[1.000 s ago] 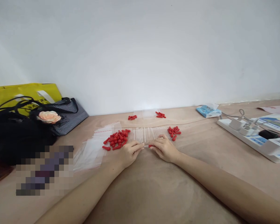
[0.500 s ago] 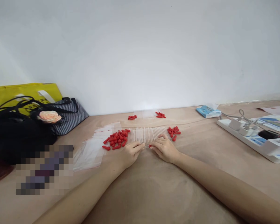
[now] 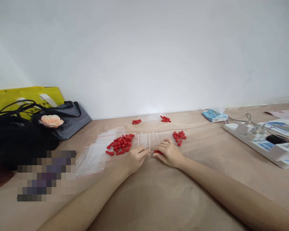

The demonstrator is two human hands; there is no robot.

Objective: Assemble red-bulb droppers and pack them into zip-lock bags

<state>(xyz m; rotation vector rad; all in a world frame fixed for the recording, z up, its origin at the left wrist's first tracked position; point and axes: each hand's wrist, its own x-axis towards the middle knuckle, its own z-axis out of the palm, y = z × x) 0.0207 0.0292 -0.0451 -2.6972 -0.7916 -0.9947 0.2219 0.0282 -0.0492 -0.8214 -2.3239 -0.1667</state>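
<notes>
Right hand (image 3: pixel 169 153) has shifted its grip, baring more of the red bulb (image 3: pixel 158 152) it's pinching! Left hand (image 3: pixel 135 158) pinches a thin clear tube (image 3: pixel 152 152), which points at that bulb between the 2 hands, just this side of the row of clear tubes (image 3: pixel 155 139) on the worktop (image 3: pixel 168 199), with loose red bulbs (image 3: pixel 120 144) flanking it.

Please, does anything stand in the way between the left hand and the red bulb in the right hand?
Nothing visible blocks it: only a thin tube shows between the left hand and the red bulb in the right hand.
</notes>
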